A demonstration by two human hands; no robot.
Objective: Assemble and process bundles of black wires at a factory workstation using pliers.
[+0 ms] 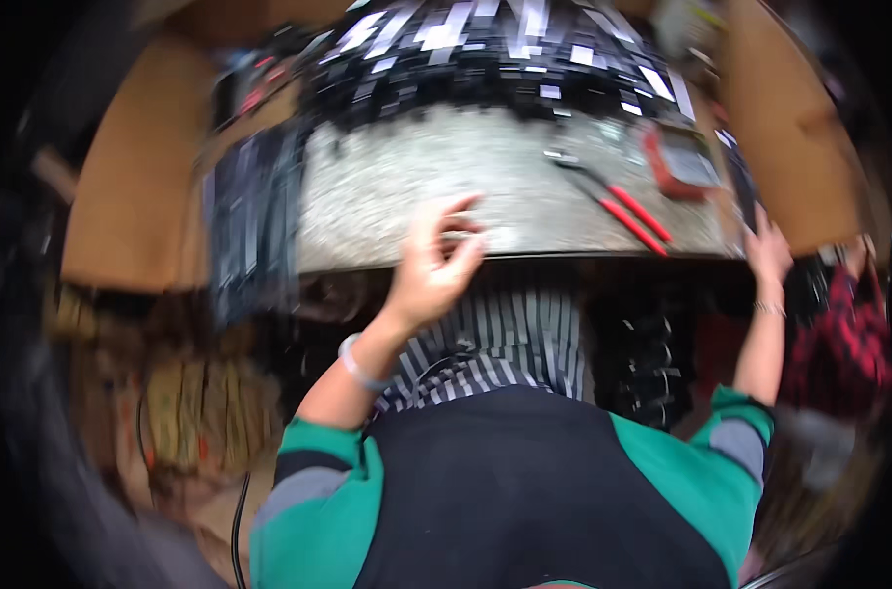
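Note:
My left hand hovers over the front edge of a pale worktop. Its fingers are loosely curved and apart from the thumb, with nothing visible between them. Far to the right, my right hand is at the near end of a long dark strip, fingers closed about it; blur softens the grip. Pliers with red handles lie on the worktop's right half, their jaws pointing to the back left. A red open box with greyish contents sits behind them.
Many shiny black pieces are heaped across the back. A dark stack in clear wrapping overhangs the left front edge. Brown cardboard panels flank the worktop. Bundled yellowish pieces are low at left; red-black checked cloth is at right.

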